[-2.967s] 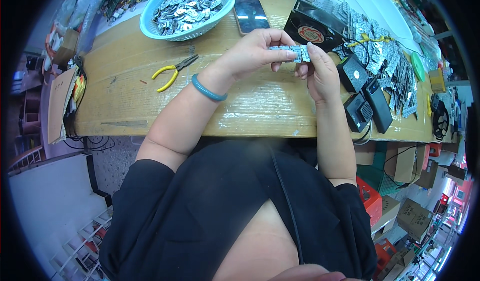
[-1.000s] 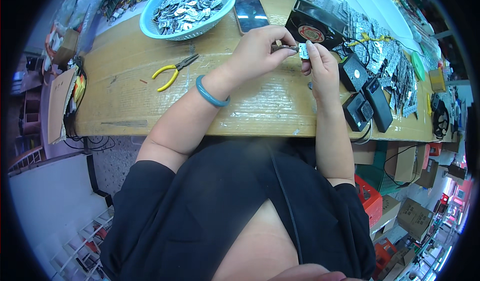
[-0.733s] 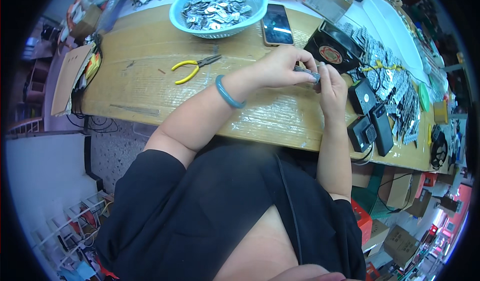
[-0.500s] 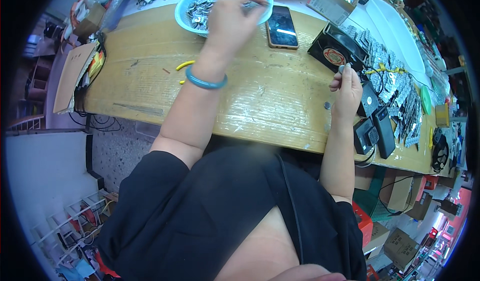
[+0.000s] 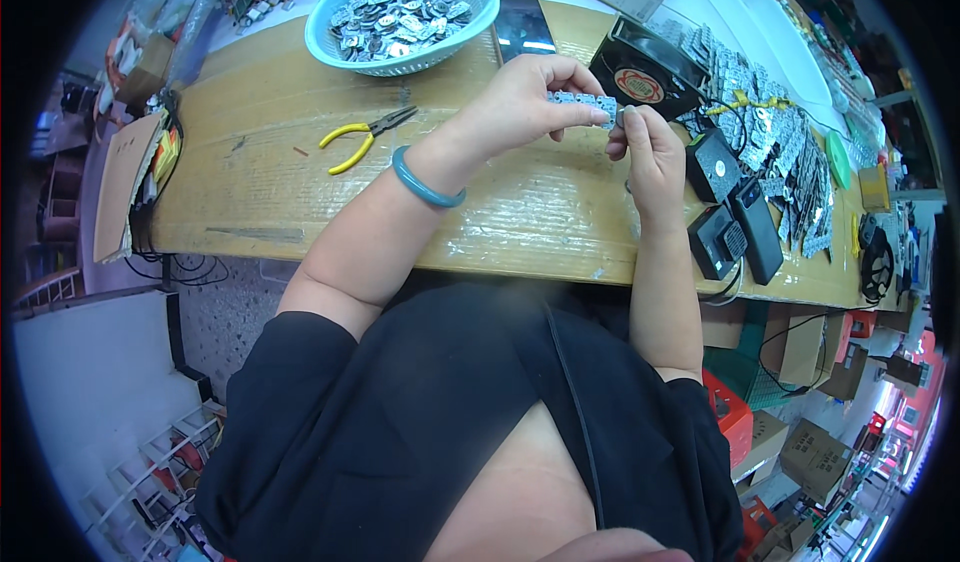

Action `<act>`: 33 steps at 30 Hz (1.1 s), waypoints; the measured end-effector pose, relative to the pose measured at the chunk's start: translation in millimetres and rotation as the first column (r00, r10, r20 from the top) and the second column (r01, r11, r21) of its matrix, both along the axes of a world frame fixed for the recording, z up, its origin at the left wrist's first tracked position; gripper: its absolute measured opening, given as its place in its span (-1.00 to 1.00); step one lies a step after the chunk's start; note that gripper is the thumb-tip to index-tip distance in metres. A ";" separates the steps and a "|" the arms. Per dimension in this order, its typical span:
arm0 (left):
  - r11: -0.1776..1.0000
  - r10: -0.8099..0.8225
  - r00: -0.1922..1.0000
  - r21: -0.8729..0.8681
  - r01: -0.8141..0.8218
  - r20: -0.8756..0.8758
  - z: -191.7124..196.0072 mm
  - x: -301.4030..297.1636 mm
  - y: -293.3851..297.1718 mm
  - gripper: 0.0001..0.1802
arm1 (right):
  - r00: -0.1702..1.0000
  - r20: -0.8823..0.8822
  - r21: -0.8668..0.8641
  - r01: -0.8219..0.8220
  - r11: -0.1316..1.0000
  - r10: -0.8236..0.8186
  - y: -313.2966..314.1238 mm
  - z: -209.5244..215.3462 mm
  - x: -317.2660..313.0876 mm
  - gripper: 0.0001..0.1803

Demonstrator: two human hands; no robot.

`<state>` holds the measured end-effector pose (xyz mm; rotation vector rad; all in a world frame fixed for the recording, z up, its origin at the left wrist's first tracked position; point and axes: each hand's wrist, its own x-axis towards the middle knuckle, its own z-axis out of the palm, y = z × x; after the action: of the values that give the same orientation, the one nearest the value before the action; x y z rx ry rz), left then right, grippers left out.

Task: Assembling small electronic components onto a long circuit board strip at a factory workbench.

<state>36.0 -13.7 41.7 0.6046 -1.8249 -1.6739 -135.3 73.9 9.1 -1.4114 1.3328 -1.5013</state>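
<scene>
My left hand point(image 5: 527, 97) holds a short grey strip of joined metal parts point(image 5: 582, 102) above the wooden table point(image 5: 270, 202). My right hand point(image 5: 647, 147) pinches a small grey piece at the strip's right end, fingertips touching it. A teal bracelet point(image 5: 425, 182) circles my left wrist. The blue basket point(image 5: 405, 12) full of small grey metal parts sits at the far side, up and left of my hands.
Yellow-handled pliers point(image 5: 362, 137) lie left of my hands. A dark phone point(image 5: 523, 27) lies beside the basket. A black fan point(image 5: 637, 72), black boxes point(image 5: 735, 227) and rows of grey strips point(image 5: 775, 137) fill the right. Cardboard point(image 5: 120, 187) overhangs the left edge.
Half a second ago my left hand was reaching into the blue basket; it has come back to the middle and now holds the strip together with my right hand.
</scene>
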 end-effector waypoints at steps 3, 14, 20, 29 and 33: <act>0.998 -0.040 0.999 -0.045 0.041 0.028 -2.2 -1.2 -1.6 -0.77 | 0.995 -0.080 -0.013 -0.058 0.998 0.056 0.9 -1.5 -4.1 -0.72; 0.995 -0.062 0.998 -0.073 0.064 0.026 -4.6 -4.0 0.4 -0.80 | 0.962 -0.253 -0.003 -0.104 0.995 0.100 -0.4 2.1 -8.1 -0.68; 0.992 -0.049 0.999 -0.117 0.048 -0.010 -6.6 -6.5 3.1 -0.80 | 0.963 -0.255 0.005 -0.093 0.996 0.091 1.2 3.4 -6.8 -0.66; 0.994 -0.092 0.996 -0.055 0.092 0.006 -6.0 -6.3 3.1 -0.77 | 0.983 -0.142 -0.010 -0.123 0.992 0.120 3.0 3.1 -9.0 -0.65; 0.987 -0.150 0.988 0.045 0.151 -0.030 -10.3 -4.7 -4.6 -0.76 | 0.995 0.097 0.062 -0.005 0.998 -0.001 1.2 3.1 -6.5 -0.67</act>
<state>31.3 -18.3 31.4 0.4710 -1.8563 -1.8196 -141.8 75.1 12.1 -1.2840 1.3070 -1.4950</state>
